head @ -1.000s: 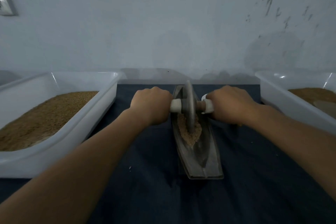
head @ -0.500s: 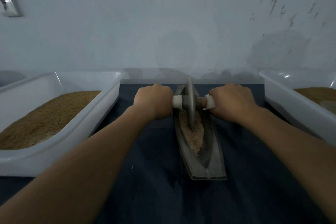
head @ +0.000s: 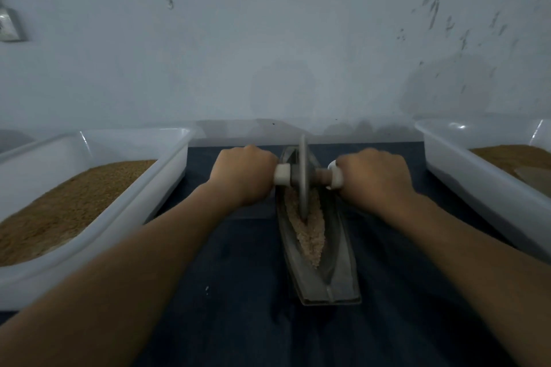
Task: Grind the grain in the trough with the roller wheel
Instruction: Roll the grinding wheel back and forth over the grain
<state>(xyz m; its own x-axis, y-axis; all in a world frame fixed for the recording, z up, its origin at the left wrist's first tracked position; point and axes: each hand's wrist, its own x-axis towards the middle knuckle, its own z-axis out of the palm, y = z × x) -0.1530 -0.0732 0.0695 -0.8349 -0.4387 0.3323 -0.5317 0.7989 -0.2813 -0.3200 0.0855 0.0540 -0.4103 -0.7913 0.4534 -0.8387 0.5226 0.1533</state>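
A narrow boat-shaped metal trough (head: 343, 271) lies lengthwise on a dark blue cloth (head: 238, 322). Pale crushed grain (head: 311, 235) fills its far and middle part. A thin grey roller wheel (head: 303, 176) stands upright on edge in the grain near the trough's far end. Its axle runs left to right with white handle ends. My left hand (head: 243, 174) grips the left handle. My right hand (head: 374, 177) grips the right handle. Both fists hide most of the handles.
A white plastic tub (head: 143, 202) of brown grain stands on the left. Another white tub (head: 477, 185) with brown grain and a scoop stands on the right. A pale wall rises just behind the trough. A wall socket (head: 9, 25) is at upper left.
Both hands have pushed the wheel away from me along the trough, toward its far end. More crushed grain now shows behind the wheel.
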